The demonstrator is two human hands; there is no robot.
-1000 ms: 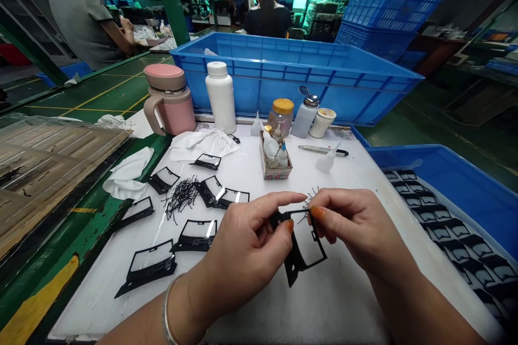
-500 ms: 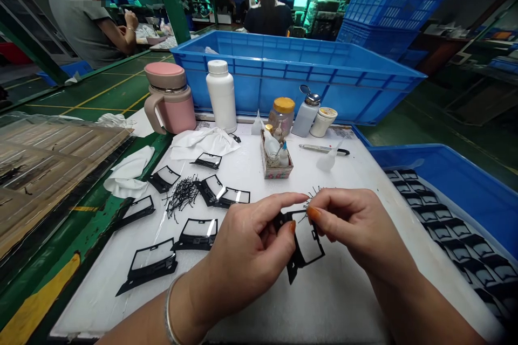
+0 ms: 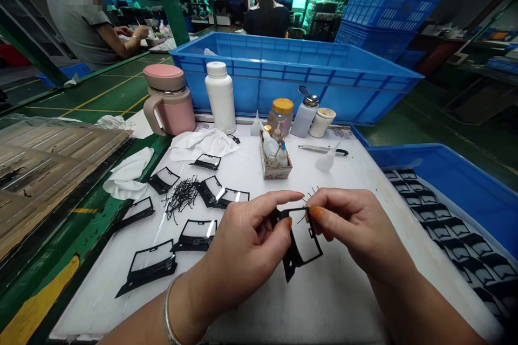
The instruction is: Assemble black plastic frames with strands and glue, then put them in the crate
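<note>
My left hand (image 3: 246, 242) grips a black plastic frame with a clear window (image 3: 306, 242) between thumb and curled fingers, its index finger stretched along the top. Thumb and fingertips of my right hand (image 3: 343, 221) are pinched at the frame's upper right edge. Whether a thin strip is also between them, I cannot make out. The frame is tilted above the white work surface (image 3: 324, 302). Left of my hands lie several similar frames (image 3: 151, 264) around a pile of thin black strips (image 3: 182, 198). A few more strips (image 3: 313, 192) show behind my right fingers.
Beyond my hands stands a small box of bottles (image 3: 275, 164), with a pen-like tool (image 3: 322, 149) to its right. A pink mug (image 3: 174, 102), white bottle (image 3: 220, 98) and large blue crate (image 3: 315, 78) line the back. At right, a blue bin (image 3: 477, 172) holds rows of frames.
The frame and both hands have shifted very slightly left in view, with the grip unchanged. The co-worker at the left has lowered their hands.
</note>
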